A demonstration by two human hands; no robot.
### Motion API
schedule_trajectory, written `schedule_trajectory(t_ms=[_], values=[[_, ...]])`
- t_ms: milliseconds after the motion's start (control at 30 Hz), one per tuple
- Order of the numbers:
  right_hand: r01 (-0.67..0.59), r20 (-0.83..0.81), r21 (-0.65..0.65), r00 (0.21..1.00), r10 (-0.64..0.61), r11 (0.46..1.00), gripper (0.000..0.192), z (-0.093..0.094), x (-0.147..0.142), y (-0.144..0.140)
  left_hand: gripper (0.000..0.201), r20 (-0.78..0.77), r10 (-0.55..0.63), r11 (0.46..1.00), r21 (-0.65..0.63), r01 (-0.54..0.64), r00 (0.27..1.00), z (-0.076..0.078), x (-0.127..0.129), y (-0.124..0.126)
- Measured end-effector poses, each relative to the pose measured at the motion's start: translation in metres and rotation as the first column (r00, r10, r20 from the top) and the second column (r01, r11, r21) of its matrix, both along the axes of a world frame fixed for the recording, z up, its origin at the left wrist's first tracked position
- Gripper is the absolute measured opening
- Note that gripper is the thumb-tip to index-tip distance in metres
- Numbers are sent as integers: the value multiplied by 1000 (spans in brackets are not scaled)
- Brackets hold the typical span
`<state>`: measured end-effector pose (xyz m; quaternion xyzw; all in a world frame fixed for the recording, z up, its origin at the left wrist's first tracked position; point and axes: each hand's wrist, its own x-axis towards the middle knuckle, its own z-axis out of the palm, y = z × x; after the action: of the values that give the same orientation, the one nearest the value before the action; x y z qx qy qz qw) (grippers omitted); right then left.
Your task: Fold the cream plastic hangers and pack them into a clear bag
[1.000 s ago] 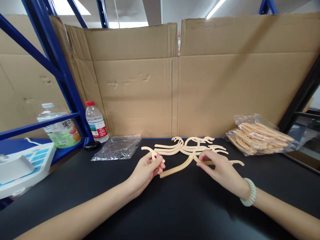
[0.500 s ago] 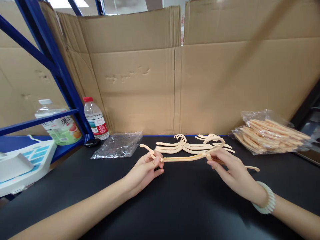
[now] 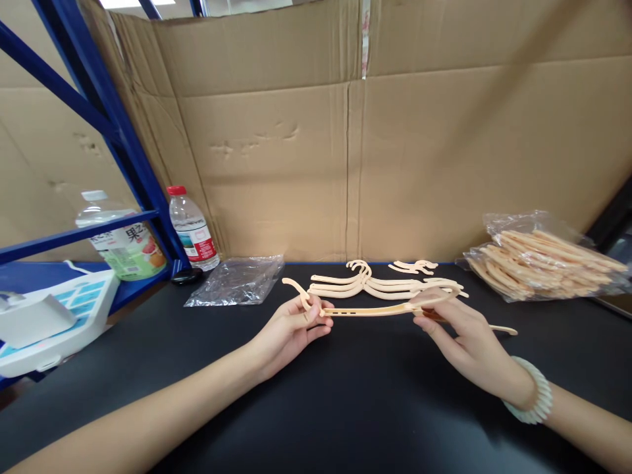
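My left hand [image 3: 291, 329] pinches a small beige hook piece [image 3: 296, 291] and one end of a long beige hanger arm [image 3: 368, 311]. At the arm's other end, my right hand [image 3: 461, 336] grips it together with a second beige piece [image 3: 501, 328] that pokes out to the right. The arm is held level just above the black table [image 3: 345, 408]. Behind my hands lies a pile of assembled beige hangers [image 3: 380, 286].
A clear bag of beige hanger parts [image 3: 543, 266] lies at the right. An empty clear bag [image 3: 237, 282], a red-capped water bottle [image 3: 191, 229], a larger drink bottle [image 3: 123, 243] and a white device [image 3: 49, 319] stand at the left. Cardboard [image 3: 345, 151] walls the back.
The long arm piece went from slanting down on the table to level between both hands. My right hand shifted right and lifted its end. The camera tilted down slightly.
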<state>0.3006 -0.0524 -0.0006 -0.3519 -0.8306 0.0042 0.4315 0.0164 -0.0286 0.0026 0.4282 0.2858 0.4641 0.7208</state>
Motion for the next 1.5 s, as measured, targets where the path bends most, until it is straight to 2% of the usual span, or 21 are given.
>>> schedule_trajectory(t_ms=[267,667,867,1167,1367,1500], values=[[0,11,50,1000,-1,999,11,0,-1,0,29,-17,36,999,-35,-37,999,2,0,0],[-19,20,49,1000,18,999,14,-2,-2,-1,30,-43,64,997,-42,-66,997,0,1,-1],[-19,16,78,1000,17,997,14,-3,-4,-3,30,-13,73,997,8,-73,997,-3,4,-2],[-14,-7,53,1000,14,999,15,-2,-8,-8,30,-32,169,983,81,-166,985,-2,7,-7],[-81,-4,40,997,81,996,19,-1,-12,-13,26,-62,39,998,50,-36,997,-2,15,-17],[15,-11,22,1000,-15,1000,8,4,-6,-7,19,-51,137,990,-7,-137,989,1,10,-12]])
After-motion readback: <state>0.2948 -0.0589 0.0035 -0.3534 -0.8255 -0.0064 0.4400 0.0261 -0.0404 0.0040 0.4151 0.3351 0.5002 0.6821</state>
